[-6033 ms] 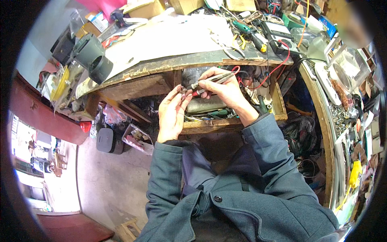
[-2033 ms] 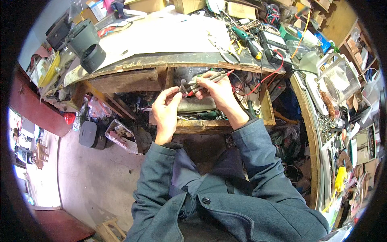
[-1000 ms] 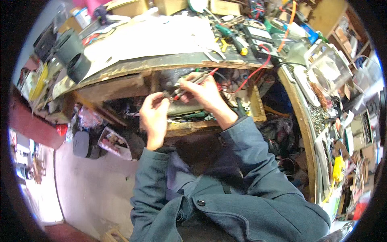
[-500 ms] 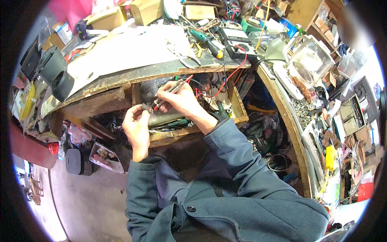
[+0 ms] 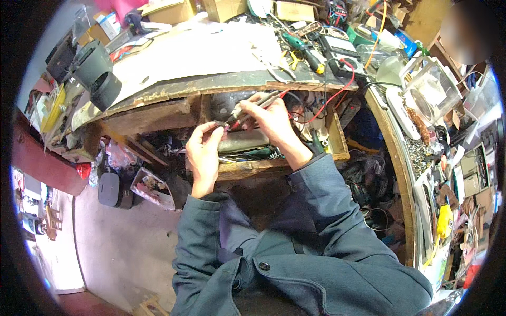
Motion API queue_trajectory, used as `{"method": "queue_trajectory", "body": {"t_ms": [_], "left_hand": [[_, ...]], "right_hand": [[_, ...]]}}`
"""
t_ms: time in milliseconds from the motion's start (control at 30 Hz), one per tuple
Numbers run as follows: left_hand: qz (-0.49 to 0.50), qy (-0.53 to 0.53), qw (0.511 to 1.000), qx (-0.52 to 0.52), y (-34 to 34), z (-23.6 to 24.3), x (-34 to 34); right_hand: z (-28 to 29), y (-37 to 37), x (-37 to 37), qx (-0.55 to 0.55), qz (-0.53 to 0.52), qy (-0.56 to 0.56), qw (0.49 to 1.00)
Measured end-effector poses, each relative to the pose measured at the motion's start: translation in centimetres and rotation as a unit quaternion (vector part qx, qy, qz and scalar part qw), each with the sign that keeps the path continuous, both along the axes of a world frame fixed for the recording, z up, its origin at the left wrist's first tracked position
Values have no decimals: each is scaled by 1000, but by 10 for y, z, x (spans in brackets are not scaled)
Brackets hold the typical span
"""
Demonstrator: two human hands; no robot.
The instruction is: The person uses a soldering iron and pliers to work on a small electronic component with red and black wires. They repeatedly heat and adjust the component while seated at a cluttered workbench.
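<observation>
Above an open drawer [image 5: 252, 169], my left hand [image 5: 203, 160] pinches a small part [image 5: 223, 126] between thumb and fingertips. It is too small to name. My right hand [image 5: 275, 125] is closed around a pair of test probes [image 5: 270, 100], held together like chopsticks. Their tips point left at the small part; whether they touch it I cannot tell. A red test lead [image 5: 342, 92] runs from the probes up to a boxy meter [image 5: 341, 51] on the bench.
On the bench [image 5: 195, 55] lie a green-handled screwdriver [image 5: 298, 43], pliers [image 5: 274, 68] and cardboard boxes. At left stands a dark grey tube-shaped object [image 5: 97, 73]. A side bench [image 5: 392, 152] at right is heaped with parts. A white bin [image 5: 153, 188] sits on the floor.
The whole view has shifted, so bench and hands appear farther right and slightly higher. Both hands keep their grips, with the probe tips still close to the small part.
</observation>
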State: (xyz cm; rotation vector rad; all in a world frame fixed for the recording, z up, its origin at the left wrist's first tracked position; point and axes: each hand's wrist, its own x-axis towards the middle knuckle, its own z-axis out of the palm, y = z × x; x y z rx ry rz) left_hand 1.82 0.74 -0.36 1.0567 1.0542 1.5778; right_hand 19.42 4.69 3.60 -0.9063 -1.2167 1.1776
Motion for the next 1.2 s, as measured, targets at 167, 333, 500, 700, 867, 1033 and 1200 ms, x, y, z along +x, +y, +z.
{"method": "queue_trajectory", "body": {"t_ms": [167,333,500,700,867,1033,1200], "left_hand": [[-2,-77,997,14,1,1,-2],[8,-128,991,25,0,2,-3],[24,-127,991,32,0,2,-3],[60,-127,989,54,-2,-2,-5],[58,-96,991,74,0,-1,-2],[65,-53,994,67,-3,-1,-2],[60,-41,995,68,-4,-2,1]], "right_hand": [[1,-1,5,-12,-19,65,998],[5,-3,3,22,-11,77,997],[4,-2,5,-11,-26,28,999],[-19,13,21,46,-180,-532,826],[-14,15,42,77,-117,-566,812],[1,25,72,31,25,-509,860],[-11,38,87,-34,69,-298,952]]}}
